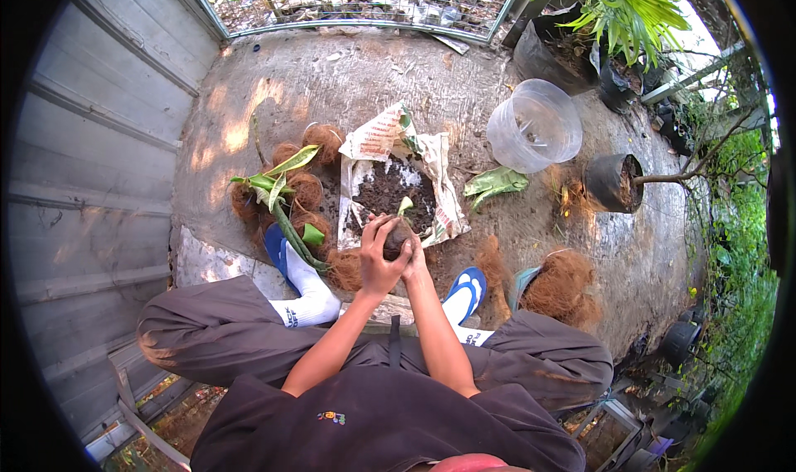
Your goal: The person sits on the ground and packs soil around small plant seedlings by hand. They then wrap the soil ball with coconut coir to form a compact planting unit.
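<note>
both hands are closed around one dark round clump: the left hand (380,255) curls its fingers over the left side, and the right hand (415,261) cups the right side. neither is nearer; the clump (395,240) sits between them, against both. it is roundish, with no clear long axis, but the pale green shoot (405,205) at its top points away from the body, leaning slightly right. the hands hold it at the near edge of an open white sack (377,137); whether it touches the sack i cannot tell. loose dark soil (388,192) lies on the sack, just beyond the hands.

red printing runs in rows across the sack's far flap, too small to make out. to the left are fibre-wrapped balls (307,192) with long green leaves (288,223); to the right, a crumpled green sheet (496,183) and, farther off, a clear tub (502,132). nearer the body, the white socks (312,306) bear dark block lettering, and the dark shirt (390,414) has a small multicoloured emblem (332,418).
</note>
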Action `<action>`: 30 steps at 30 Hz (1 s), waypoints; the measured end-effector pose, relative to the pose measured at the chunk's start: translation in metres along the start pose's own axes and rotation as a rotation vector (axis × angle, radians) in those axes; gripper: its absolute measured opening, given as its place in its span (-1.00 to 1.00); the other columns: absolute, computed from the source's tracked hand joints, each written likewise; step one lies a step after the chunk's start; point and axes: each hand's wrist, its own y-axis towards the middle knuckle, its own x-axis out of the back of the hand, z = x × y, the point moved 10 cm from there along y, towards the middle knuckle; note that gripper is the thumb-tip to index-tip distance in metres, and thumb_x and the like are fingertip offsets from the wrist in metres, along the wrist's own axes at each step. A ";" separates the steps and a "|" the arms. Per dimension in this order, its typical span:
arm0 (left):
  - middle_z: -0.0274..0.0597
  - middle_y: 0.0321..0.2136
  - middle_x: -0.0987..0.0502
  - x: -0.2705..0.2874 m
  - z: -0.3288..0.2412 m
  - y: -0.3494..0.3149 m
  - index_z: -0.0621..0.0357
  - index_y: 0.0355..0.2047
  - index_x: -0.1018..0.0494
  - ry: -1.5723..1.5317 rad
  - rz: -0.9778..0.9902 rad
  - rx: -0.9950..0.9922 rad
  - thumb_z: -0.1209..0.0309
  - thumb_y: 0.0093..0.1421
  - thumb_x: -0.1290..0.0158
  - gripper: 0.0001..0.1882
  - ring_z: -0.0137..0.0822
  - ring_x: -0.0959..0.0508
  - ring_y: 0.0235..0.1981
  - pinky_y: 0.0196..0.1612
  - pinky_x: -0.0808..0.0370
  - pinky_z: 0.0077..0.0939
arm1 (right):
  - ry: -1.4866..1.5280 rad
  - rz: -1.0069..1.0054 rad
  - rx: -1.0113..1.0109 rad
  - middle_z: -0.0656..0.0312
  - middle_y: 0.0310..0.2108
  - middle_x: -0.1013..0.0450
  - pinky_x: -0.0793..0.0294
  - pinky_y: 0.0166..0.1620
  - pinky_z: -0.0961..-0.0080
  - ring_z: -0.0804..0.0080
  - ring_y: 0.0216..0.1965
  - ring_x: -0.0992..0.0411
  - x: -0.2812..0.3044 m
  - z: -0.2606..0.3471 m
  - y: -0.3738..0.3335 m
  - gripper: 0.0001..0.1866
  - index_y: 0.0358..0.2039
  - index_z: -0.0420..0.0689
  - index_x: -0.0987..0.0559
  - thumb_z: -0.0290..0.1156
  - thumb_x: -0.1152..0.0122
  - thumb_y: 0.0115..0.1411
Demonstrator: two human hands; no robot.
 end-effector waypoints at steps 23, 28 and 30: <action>0.03 -0.01 -0.54 0.007 -0.013 -0.013 0.19 -0.02 -0.54 -0.007 -0.081 -0.055 0.22 0.10 -0.25 -0.53 0.09 -0.50 0.12 0.21 -0.38 0.00 | -0.026 -0.021 0.055 0.15 -0.14 -0.62 -0.67 -0.02 0.28 0.29 -0.13 -0.60 0.057 0.018 0.013 -0.74 -0.11 -0.12 -0.64 -0.22 -0.25 0.34; 0.04 -0.08 -0.58 0.012 -0.032 0.008 0.23 -0.15 -0.52 0.077 0.017 -0.161 0.30 0.02 -0.31 -0.59 0.06 -0.54 0.06 0.17 -0.43 -0.04 | 0.025 0.030 -0.109 0.16 -0.14 -0.63 -0.69 -0.01 0.26 0.26 -0.13 -0.61 0.014 0.008 -0.001 -0.77 -0.11 -0.12 -0.64 -0.25 -0.28 0.34; 0.04 -0.12 -0.59 0.015 -0.039 0.013 0.23 -0.23 -0.49 0.062 0.002 -0.193 0.32 0.01 -0.32 -0.63 0.06 -0.57 0.02 0.14 -0.46 -0.06 | -0.288 -0.007 0.159 0.10 -0.11 -0.59 -0.67 0.00 0.21 0.20 -0.09 -0.58 0.012 0.017 -0.007 -0.64 -0.05 -0.16 -0.61 -0.14 -0.23 0.32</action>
